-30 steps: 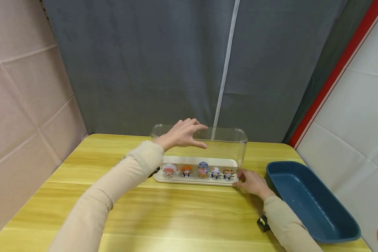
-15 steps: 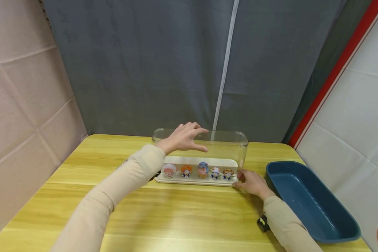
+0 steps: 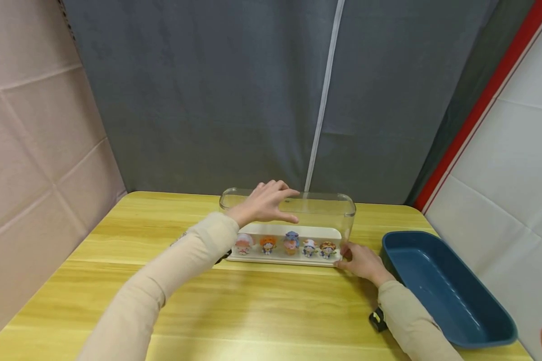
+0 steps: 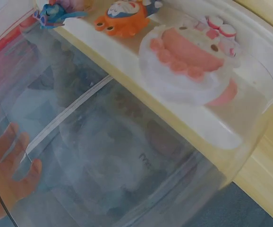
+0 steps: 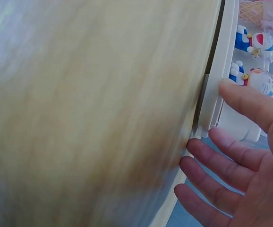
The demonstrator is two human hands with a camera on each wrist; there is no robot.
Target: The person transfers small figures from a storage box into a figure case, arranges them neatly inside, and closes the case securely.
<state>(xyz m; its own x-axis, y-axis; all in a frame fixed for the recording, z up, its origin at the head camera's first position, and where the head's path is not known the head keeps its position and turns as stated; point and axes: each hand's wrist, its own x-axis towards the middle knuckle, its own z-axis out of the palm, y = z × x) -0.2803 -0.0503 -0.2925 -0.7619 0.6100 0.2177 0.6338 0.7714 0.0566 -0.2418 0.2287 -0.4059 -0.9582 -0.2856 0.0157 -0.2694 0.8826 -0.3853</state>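
Note:
A clear display cover (image 3: 322, 206) stands over a long white base (image 3: 280, 260). Several small cartoon figurines (image 3: 268, 245) line the base, among them a round pink-and-white one (image 4: 188, 64) at the left end. My left hand (image 3: 269, 201) spans the cover from above, thumb on the near side, fingers towards the back; its fingers (image 4: 14, 151) show through the clear plastic in the left wrist view. At the base's right end, my right hand (image 3: 363, 261) holds the corner, with the thumb (image 5: 245, 97) along the front rim and the index fingertip at the end.
A deep blue bin (image 3: 447, 281) stands on the right of the wooden table (image 3: 262, 311), close beside the right forearm. A grey curtain (image 3: 198, 100) hangs behind the table's far edge. Pale cloth walls (image 3: 31, 150) flank both sides.
The clear cover has come down a little over the base, and my left hand has sunk with it. My right hand stays at the base's right corner.

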